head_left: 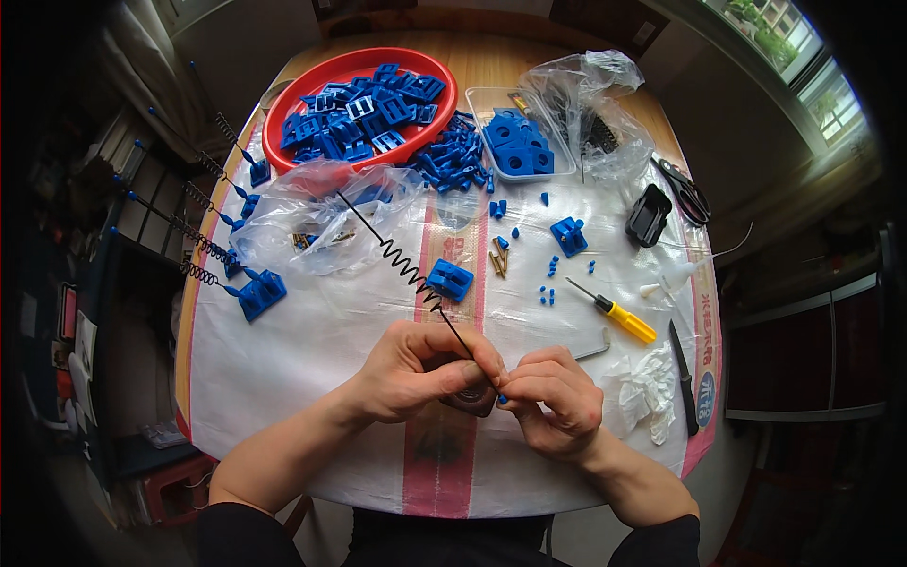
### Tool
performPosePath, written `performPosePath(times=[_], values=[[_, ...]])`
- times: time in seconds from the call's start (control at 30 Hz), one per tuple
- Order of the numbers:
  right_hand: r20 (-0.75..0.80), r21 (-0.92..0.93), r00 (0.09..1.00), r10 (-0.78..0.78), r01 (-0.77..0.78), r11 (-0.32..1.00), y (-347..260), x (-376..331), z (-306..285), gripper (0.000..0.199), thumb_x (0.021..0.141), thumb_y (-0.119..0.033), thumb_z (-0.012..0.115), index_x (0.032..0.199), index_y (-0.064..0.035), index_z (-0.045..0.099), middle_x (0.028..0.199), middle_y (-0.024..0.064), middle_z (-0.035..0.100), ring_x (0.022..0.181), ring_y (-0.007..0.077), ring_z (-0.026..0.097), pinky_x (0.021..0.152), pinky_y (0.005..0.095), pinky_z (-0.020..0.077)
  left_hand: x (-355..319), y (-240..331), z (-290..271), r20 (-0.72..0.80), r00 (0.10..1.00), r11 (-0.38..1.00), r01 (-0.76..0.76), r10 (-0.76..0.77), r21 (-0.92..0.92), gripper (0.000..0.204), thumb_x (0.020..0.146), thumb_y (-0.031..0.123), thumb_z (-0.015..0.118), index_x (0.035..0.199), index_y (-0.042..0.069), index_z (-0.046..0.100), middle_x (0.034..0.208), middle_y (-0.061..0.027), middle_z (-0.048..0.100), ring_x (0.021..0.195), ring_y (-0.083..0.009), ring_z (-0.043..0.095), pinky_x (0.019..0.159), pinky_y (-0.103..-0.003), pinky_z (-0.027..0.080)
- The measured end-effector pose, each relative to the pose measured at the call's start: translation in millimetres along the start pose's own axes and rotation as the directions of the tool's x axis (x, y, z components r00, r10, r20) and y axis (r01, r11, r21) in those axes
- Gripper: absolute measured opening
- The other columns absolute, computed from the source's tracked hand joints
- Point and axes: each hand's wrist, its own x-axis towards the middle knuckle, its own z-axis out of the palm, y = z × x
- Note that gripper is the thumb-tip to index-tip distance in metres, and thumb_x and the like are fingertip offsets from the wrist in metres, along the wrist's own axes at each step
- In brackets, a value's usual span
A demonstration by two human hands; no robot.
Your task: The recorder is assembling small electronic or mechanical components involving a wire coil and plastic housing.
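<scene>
Pinching spring rod (416, 274) — both hands (491, 383)

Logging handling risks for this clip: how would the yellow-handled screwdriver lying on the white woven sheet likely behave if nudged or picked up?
The yellow-handled screwdriver looks stiff: its thin metal shaft runs straight. Its rounded handle suggests it could roll if pushed sideways, though the white woven sheet may slow it. It seems small and probably light, an easy one-hand pick.

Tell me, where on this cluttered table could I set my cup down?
The bare white cloth between the blue bracket with a spring and the left hand is free. The far end is crowded: red bowl, clear tray, bags. Right of the right hand lie a screwdriver and knife.
</scene>
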Motion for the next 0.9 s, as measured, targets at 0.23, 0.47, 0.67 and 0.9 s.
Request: performPosePath(times=[0.23,0.47,0.67,0.9], values=[[-0.017,-0.003,1.0,0.007,-0.007,1.0,2.9,-2.3,1.5,0.028,0.064,0.002,0.08,0.088,-0.0057,0.066,0.081,0.0054,0.066,0.075,0.0237,0.06,0.068,0.032,0.0473,2.7,2.9,-1.4,-0.004,1.0,0.999,0.014,-0.014,0.039,0.012,0.091,0.0,0.057,0.096,-0.004,0.067,0.1,-0.0155,0.067,0.099,-0.0236,0.064,0.091,-0.036,0.05],[-0.017,-0.004,1.0,-0.001,0.001,1.0,5.4,-2.8,2.2,0.027,0.065,0.001,0.08,0.087,-0.006,0.066,0.081,0.0053,0.065,0.074,0.0233,0.059,0.067,0.032,0.0463,2.3,0.0,-2.3,0.003,1.0,0.999,-0.004,0.004,0.036,0.012,0.092,0.002,0.057,0.096,-0.004,0.066,0.1,-0.0159,0.068,0.1,-0.024,0.064,0.091,-0.037,0.049],[-0.016,-0.014,1.0,-0.014,0.013,1.0,6.0,-4.0,3.0,0.027,0.064,0.0,0.08,0.086,-0.0062,0.066,0.08,0.005,0.065,0.073,0.0231,0.059,0.066,0.0318,0.0457,2.4,-0.7,-2.2,0.01,1.0,1.0,0.003,-0.003,0.023,0.012,0.092,0.003,0.058,0.095,-0.004,0.066,0.1,-0.0159,0.067,0.099,-0.0244,0.064,0.091,-0.037,0.049],[-0.017,-0.024,0.999,-0.032,0.031,0.999,4.5,-2.9,1.7,0.028,0.063,0.001,0.079,0.087,-0.0058,0.066,0.08,0.0052,0.065,0.072,0.0236,0.059,0.066,0.032,0.0454,1.8,0.1,-0.9,0.008,1.0,0.999,-0.007,0.007,0.033,0.011,0.092,0.003,0.057,0.095,-0.004,0.066,0.099,-0.0158,0.067,0.099,-0.0244,0.064,0.091,-0.037,0.049]])
